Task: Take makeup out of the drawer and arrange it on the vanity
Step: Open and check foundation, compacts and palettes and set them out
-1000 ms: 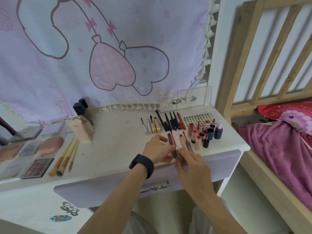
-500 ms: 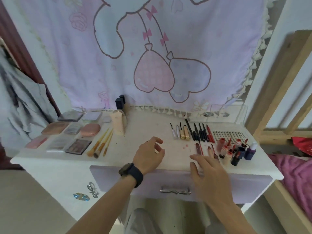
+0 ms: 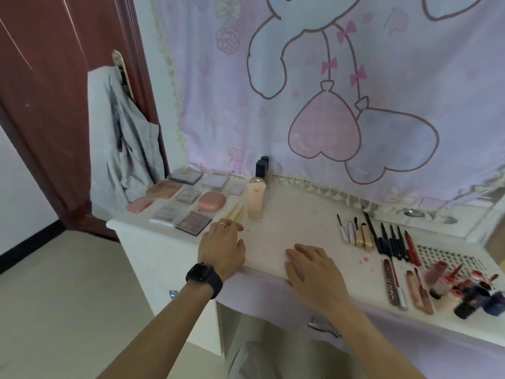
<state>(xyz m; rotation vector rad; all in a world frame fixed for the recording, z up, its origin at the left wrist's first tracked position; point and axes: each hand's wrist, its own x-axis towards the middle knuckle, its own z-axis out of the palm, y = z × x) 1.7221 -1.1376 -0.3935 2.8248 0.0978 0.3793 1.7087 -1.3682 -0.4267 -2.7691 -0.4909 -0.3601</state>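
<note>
Drawer [image 3: 259, 294] front runs along the bottom centre under the table [image 3: 295, 209] edge. Just above it, the right hand [image 3: 314, 272] lies palm-down at centre, fingers released and holding nothing; the left hand [image 3: 221, 247], watch [image 3: 203, 274] on its wrist, sits left of centre with fingers curled over the near ends of the brushes [image 3: 235, 212], grip or mere touch not determinable. Makeup all on table: lip tubes [image 3: 393, 285] and blurred small bottles [image 3: 470, 299] lower right, pencils [image 3: 390, 239] in a row beyond them, palettes [image 3: 175, 198] mid-left, tall bottle [image 3: 255, 199] upright behind the brushes.
</note>
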